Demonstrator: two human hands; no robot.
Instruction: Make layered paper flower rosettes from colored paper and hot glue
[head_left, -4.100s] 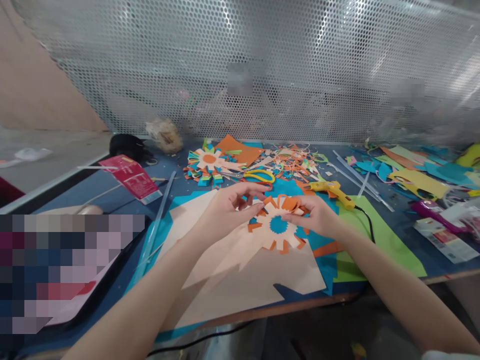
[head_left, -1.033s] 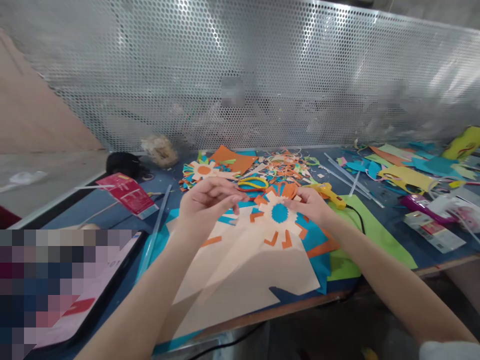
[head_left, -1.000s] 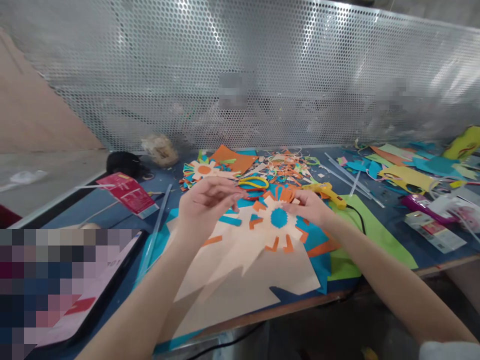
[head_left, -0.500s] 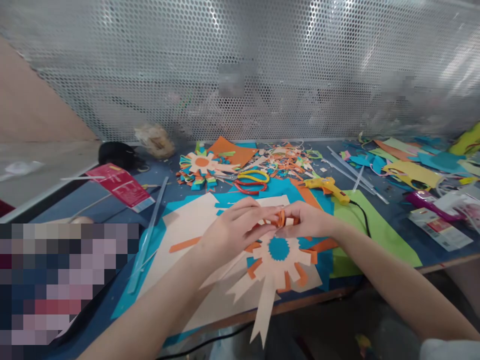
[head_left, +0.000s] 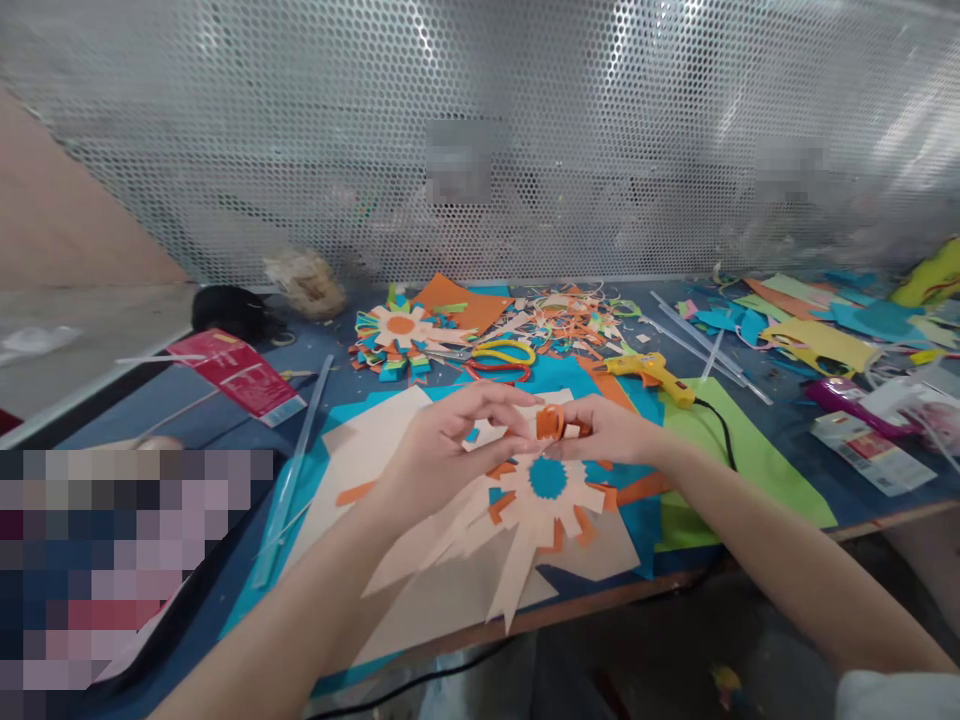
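Rosette (head_left: 519, 502), cream with one notched blue centre, is held over the cream sheet (head_left: 356, 445) by two bare hands. One orange paper loop (head_left: 550, 422) stands up at its far edge. The right hand (head_left: 611, 432) is pinching that far edge from the rosette's right, thumb toward the near side. The left hand (head_left: 457, 445) reaches in from the rosette's left, index finger and thumb curved toward the loop; the fingertips show small and partly covered, so I cannot tell whether they grip the paper or merely touch it. At least one forked cream tail (head_left: 514, 575) runs from the rosette toward the near table edge.

Beyond the rosette lies one pair of scissors (head_left: 504, 344), with one yellow and one red handle. Past it, to the left, is one second rosette (head_left: 399, 326) with an orange centre. One heap of thin paper scraps (head_left: 577, 315) and one orange sheet (head_left: 461, 303) lie farther behind.

Right of the held rosette are one yellow glue gun (head_left: 652, 370) and one green sheet (head_left: 750, 480); past them, three clear sticks (head_left: 697, 335) and one purple tool (head_left: 855, 405). To its left are one more clear stick (head_left: 296, 470) and one red packet (head_left: 238, 372).
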